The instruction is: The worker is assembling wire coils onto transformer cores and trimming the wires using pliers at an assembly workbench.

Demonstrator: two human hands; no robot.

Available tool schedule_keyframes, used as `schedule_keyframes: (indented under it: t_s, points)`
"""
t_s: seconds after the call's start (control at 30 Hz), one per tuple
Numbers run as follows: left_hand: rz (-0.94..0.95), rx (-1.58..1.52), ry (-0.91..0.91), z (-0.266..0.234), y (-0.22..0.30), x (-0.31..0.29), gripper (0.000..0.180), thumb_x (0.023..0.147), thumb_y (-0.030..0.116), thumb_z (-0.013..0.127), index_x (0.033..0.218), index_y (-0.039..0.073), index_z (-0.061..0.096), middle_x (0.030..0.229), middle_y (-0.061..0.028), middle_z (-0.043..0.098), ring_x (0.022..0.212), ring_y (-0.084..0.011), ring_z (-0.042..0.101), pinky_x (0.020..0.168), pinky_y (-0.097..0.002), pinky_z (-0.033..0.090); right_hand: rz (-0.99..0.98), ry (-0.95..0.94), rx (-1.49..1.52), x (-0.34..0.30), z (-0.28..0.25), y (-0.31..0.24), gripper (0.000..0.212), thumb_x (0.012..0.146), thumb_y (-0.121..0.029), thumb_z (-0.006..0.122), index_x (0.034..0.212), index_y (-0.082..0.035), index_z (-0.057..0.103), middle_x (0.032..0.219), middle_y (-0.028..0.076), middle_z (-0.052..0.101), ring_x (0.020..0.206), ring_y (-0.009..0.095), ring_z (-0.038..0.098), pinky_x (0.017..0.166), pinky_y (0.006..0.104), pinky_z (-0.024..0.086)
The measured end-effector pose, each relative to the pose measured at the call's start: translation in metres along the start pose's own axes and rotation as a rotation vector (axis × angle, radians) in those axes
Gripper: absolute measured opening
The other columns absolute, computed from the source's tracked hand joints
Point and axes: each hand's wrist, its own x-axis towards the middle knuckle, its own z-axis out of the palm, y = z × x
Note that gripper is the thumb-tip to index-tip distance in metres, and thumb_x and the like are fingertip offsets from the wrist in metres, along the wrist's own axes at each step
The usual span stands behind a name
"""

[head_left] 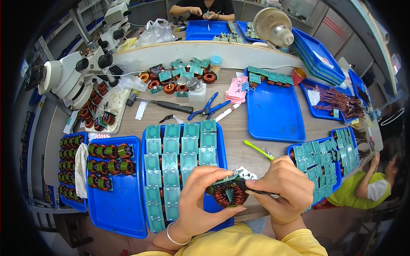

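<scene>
My left hand grips a toroidal coil wound with copper wire, with a green circuit board on its upper side. Several pins stick up from that board. My right hand is closed beside it, thumb and fingers pinching a thin dark tool whose kind I cannot make out; its end meets the coil's right side. Below and left of the coil lies a blue tray filled with rows of coils, their green boards facing up. A black and white scrap shows just behind the coil.
Blue trays with coils stand left and right. Beyond my hands lie blue-handled pliers, a hammer, a yellow-green tool and another blue tray. A microscope stands at left. Two other people sit nearby, across and at right.
</scene>
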Motion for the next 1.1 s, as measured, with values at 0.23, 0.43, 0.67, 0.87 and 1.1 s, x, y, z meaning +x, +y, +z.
schedule_keyframes:
  t_s: [0.23,0.43,0.67,0.87,1.1]
  points:
    - [-0.051,-0.142,-0.049,-0.0015,-0.0029,-0.0017,0.06,0.056,0.011,0.083,0.109,0.001,0.057,0.103,-0.0095,0.051,0.096,-0.0208,0.051,0.083,-0.0298,0.044,0.015,0.022,0.027,0.0008,0.0001,0.0,0.025,0.058,0.0,0.075,0.081,-0.003,0.067,0.063,0.004,0.056,0.055,0.02,0.051,0.055,0.0292,0.039]
    - [-0.104,-0.332,-0.117,-0.0026,-0.0017,-0.0016,0.064,0.058,0.007,0.082,0.114,-0.003,0.053,0.107,-0.0105,0.048,0.101,-0.0192,0.049,0.088,-0.0298,0.041,0.023,0.024,0.051,-0.0017,-0.0026,-0.0009,0.023,0.058,0.0,0.075,0.08,-0.003,0.067,0.064,0.004,0.056,0.056,0.02,0.051,0.056,0.03,0.04]
    - [-0.152,-0.489,-0.139,-0.0043,-0.0006,-0.0028,0.066,0.059,0.004,0.081,0.117,-0.005,0.051,0.109,-0.0105,0.047,0.104,-0.0189,0.048,0.092,-0.0298,0.039,0.006,0.101,0.047,0.0019,0.0033,-0.0022,0.017,0.051,-0.002,0.074,0.065,-0.002,0.064,0.055,0.003,0.056,0.047,0.016,0.048,0.051,0.0278,0.035]
    - [-0.166,-0.496,-0.158,-0.0025,-0.0004,-0.0017,0.065,0.06,0.003,0.081,0.117,-0.005,0.051,0.109,-0.0101,0.047,0.104,-0.0183,0.048,0.092,-0.0294,0.039,0.017,0.123,0.034,0.0023,0.0034,-0.0018,0.017,0.051,-0.001,0.074,0.065,-0.002,0.065,0.054,0.003,0.056,0.048,0.016,0.049,0.051,0.0273,0.034]
    - [-0.154,-0.469,-0.166,-0.0029,0.0007,-0.001,0.065,0.06,0.003,0.081,0.117,-0.004,0.051,0.109,-0.0098,0.046,0.103,-0.0175,0.049,0.09,-0.0281,0.041,0.009,0.087,0.043,0.0019,0.0018,-0.0027,0.017,0.05,-0.002,0.074,0.065,-0.002,0.065,0.054,0.003,0.055,0.048,0.016,0.049,0.051,0.0272,0.034]
